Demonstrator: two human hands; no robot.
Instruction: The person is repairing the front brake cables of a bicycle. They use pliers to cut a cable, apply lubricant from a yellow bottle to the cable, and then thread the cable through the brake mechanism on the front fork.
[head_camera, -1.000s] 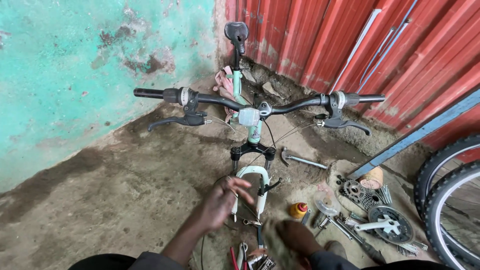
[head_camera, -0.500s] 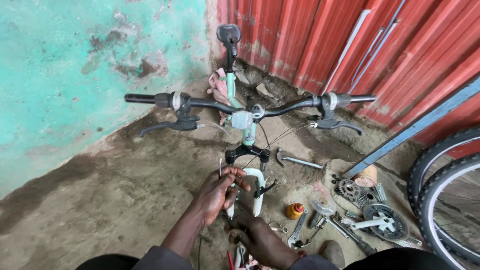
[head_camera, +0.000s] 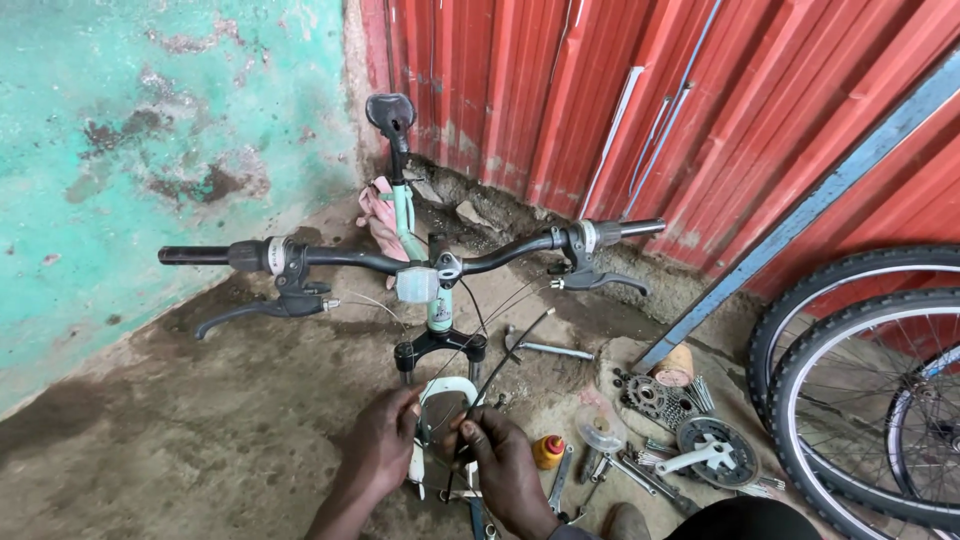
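Your left hand (head_camera: 385, 450) and right hand (head_camera: 500, 465) meet low in the view at the white fork (head_camera: 440, 400) of the bicycle. Each grip is closed to a pinch on the thin black brake cable (head_camera: 510, 355), which runs from your fingertips up and to the right, slanting toward the handlebar (head_camera: 400, 262). The bicycle stands upright with its long axis running away from you: fork nearest, pale green frame (head_camera: 405, 225) behind it, black saddle (head_camera: 390, 112) at the far end by the wall. The handlebar lies crosswise, left to right, with two brake levers, one (head_camera: 255, 312) on the left and one (head_camera: 600, 280) on the right.

You are working over a bare dirt floor (head_camera: 180, 440). A worn turquoise wall (head_camera: 150, 130) stands on the left and a red corrugated metal wall (head_camera: 650, 110) behind and to the right, with a blue bar (head_camera: 800, 215) leaning against it.

On the floor to the right lie one small orange-capped bottle (head_camera: 547, 450), one toothed sprocket cluster (head_camera: 650, 397), one crankset (head_camera: 715, 452) and several loose spanners. At least two wheels (head_camera: 860, 390) stand at the right edge.
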